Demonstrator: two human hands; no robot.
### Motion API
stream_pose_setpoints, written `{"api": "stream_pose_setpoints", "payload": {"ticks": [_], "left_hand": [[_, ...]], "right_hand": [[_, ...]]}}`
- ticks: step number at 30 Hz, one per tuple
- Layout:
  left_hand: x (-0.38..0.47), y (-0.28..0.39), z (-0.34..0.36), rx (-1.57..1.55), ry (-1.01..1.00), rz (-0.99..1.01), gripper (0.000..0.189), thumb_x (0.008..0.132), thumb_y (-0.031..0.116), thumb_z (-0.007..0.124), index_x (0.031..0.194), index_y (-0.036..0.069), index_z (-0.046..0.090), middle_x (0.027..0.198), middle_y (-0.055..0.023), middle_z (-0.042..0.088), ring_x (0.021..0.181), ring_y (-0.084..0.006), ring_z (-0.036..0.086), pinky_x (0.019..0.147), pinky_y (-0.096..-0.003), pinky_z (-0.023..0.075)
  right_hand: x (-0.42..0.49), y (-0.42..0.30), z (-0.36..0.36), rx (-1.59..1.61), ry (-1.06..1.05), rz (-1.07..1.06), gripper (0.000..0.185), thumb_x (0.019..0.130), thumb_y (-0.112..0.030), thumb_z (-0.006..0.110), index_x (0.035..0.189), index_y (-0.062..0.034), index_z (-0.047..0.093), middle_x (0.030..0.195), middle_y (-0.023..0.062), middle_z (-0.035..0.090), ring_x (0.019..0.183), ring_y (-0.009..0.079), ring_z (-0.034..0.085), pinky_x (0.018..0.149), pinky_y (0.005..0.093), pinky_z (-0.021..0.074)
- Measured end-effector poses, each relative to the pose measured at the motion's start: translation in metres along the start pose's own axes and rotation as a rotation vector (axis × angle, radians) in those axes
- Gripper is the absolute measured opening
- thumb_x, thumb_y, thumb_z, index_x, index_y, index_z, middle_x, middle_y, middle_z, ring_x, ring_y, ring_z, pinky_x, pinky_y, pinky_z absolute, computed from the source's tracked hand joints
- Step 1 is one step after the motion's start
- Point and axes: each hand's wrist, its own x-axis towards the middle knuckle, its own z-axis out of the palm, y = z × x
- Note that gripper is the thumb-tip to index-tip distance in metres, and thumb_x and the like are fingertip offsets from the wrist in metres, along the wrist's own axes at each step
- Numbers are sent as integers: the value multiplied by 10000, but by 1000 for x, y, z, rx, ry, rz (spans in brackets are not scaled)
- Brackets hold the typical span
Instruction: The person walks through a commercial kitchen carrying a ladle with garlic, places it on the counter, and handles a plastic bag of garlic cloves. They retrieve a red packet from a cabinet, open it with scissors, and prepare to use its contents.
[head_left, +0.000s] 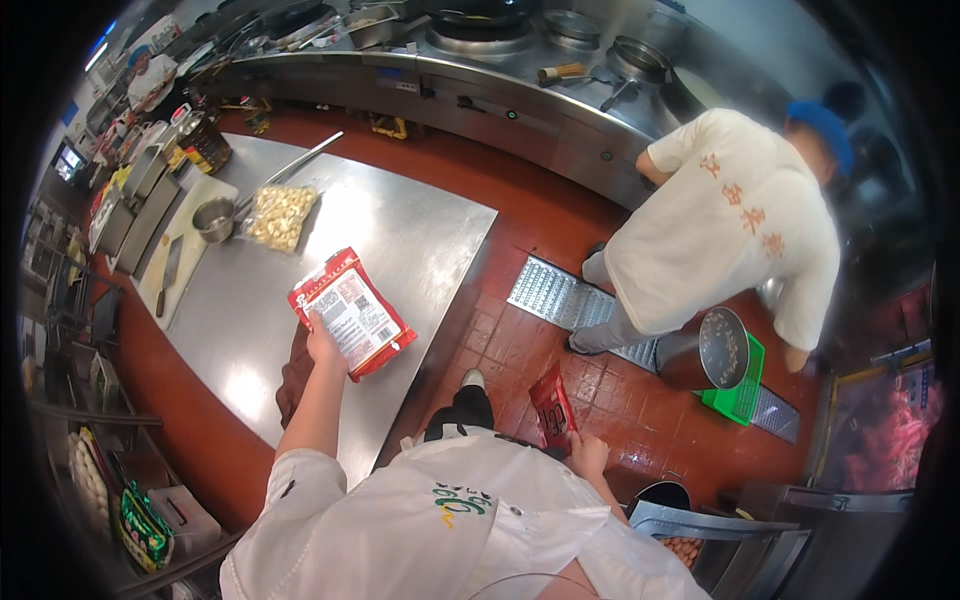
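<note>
My left hand (328, 346) grips a red and white food packet (361, 315) by its near left edge, above the steel worktable (409, 225). The packet's back faces up, with printed text and codes. A second red packet (553, 409) hangs from my right hand (587, 454), low beside my body over the tiled floor. Large dark lettering shows on it. Beyond my left hand lies a clear bag of pale peeled cloves or pieces (281, 216). A small steel pot (215, 219) stands beside that bag. A dark brown cloth (295, 375) shows under my left forearm.
A cleaver (169, 274) lies on a white cutting board (196, 247) at the table's left. To my right a person (724, 217) bends near a deep metal pot (724, 349) and a green crate (742, 390). Metal drain grating (559, 296) crosses the floor. A wok range (480, 90) lines the far side.
</note>
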Motion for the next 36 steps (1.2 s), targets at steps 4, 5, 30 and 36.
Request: {"api": "stream_pose_setpoints", "payload": {"ticks": [4,5,30,36], "left_hand": [[36,4,76,176,152,134,536,966,388,509,1255,-63,510,1205,-176,605,1052,-271,615,866,-364,515],[36,4,89,243,191,126,528,952,371,538,1242,-70,515,1199,-194,604,1054,-276,616,859,-367,519],[-189,3,372,23,-630,-45,325,933,268,623,1157,45,548,1109,-75,668,971,-182,660,865,-341,530],[-135,31,423,148,-730,-76,405,931,272,611,1223,13,505,1149,-107,648,985,-193,659,876,-346,535]], "right_hand": [[82,-69,-39,147,112,-116,331,900,-323,585,850,-19,706,714,236,624,679,396,641,626,466,489],[99,-83,-51,185,126,-193,334,908,-320,573,786,-24,666,718,235,605,665,407,615,601,478,464],[336,-172,-192,1139,-775,-506,545,868,-34,624,1383,-7,450,1240,51,581,1010,104,577,859,269,476],[415,-260,-277,646,-8,-1177,824,698,35,581,1467,-64,305,1533,156,277,1331,317,386,1062,406,353]]}}
